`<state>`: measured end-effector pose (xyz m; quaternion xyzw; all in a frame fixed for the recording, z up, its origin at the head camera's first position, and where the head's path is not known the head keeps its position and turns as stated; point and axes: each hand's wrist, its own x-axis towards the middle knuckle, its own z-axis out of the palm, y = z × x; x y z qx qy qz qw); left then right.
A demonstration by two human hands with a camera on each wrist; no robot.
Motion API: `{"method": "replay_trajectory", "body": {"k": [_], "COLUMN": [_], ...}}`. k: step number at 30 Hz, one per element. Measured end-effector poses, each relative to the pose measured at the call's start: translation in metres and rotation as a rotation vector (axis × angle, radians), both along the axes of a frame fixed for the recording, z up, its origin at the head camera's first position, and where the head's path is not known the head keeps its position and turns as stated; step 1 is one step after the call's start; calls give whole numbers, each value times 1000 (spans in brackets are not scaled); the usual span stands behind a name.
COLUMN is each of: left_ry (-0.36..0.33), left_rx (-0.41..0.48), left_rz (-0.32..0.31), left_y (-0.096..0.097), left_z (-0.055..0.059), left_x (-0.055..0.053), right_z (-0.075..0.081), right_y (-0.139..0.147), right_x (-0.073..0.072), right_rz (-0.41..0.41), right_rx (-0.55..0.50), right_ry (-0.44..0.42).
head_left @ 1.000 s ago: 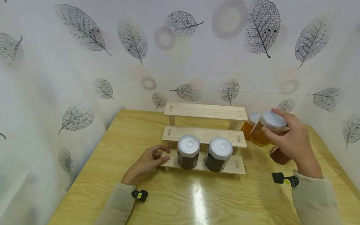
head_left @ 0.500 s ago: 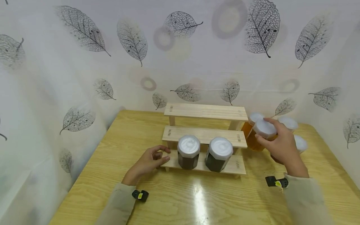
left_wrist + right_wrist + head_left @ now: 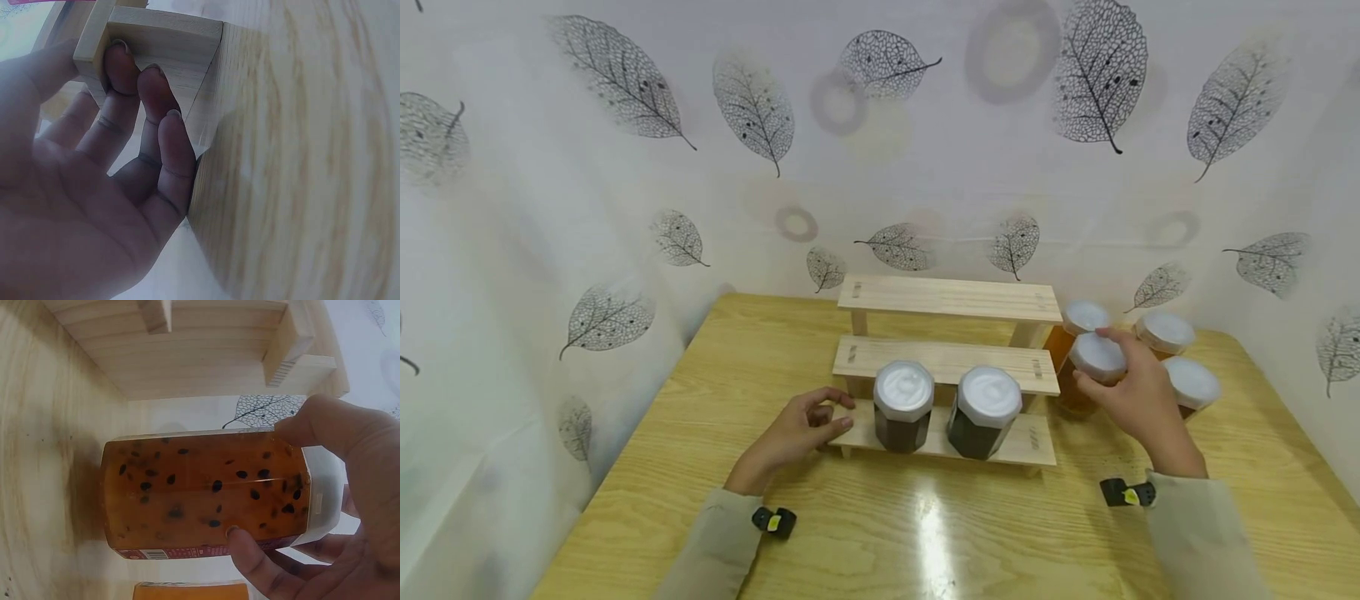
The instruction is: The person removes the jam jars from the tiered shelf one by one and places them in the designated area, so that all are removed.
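"So, what is the right hand [image 3: 1138, 400] doing?"

"It is clamped on a faceted, clear-walled amber jar [image 3: 206, 494] flecked with dark seeds and capped in white. Its digits press opposite sides, close to the lid."

"Where is that jar, exactly?"

"Just beside the right end of a three-tiered stand of pale, bare wood [image 3: 947, 298], roughly upright, at the level of the yellowish wood-grain bench [image 3: 752, 350]. I can't tell whether its base touches. A red printed label with a barcode shows along one side."

"And the left hand [image 3: 793, 429]?"

"Bent around the left end of the stand's lowest board, thumb and fingers together on it. In the left wrist view, one fingertip lies against a wooden support."

"Anything on the stand?"

"Two dark-bodied, faceted jars with white lids, the left one [image 3: 903, 408] and the right one [image 3: 984, 412]. They share the lowest board, a little apart."

"What surrounds the held jar?"

"A white-lidded orange jar [image 3: 1086, 317] just behind it. Past the right hand stand two more with white lids, a rear jar [image 3: 1165, 332] and a nearer jar [image 3: 1191, 383]."

"And beyond?"

"A whitish cloth [image 3: 925, 183] hangs behind, printed with dark skeleton leaves and soft rings. A beige sleeve [image 3: 715, 533] covers each forearm, with a small black device [image 3: 774, 522] at each wrist."
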<state>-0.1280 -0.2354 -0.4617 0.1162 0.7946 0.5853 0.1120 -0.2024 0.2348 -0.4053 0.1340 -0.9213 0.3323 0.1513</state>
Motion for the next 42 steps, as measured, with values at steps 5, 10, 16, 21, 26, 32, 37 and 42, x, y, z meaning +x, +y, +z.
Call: {"method": "replay_trajectory", "body": {"k": [5,10,16,21,26,32,37,42], "left_ry": [-1,-22,-31,-18,-16,-18,-13,-3], "left_rx": [11,19,21,19,15,9,8,-3], "left_rz": [-3,7,14,8,9,8,7,7], "left_y": [1,0,-1,-1,0,1,1,1], "left_z": [0,0,0,0,1,1,0,1], "left_x": [0,1,-1,0,0,-2,-2,-1], "right_z": [-6,-12,-17,-19,-17,-12,-2,8], "right_y": [1,2,3,5,7,8,5,2], "right_x": [-1,-3,-7,-5,0,8,17,31], "right_rz": [-3,-7,-14,40,70,75,113,125], "right_rx": [19,20,5,2,17,-30,-108,-116], "right_ry": [20,34,7,17,65,88,179,228]}}
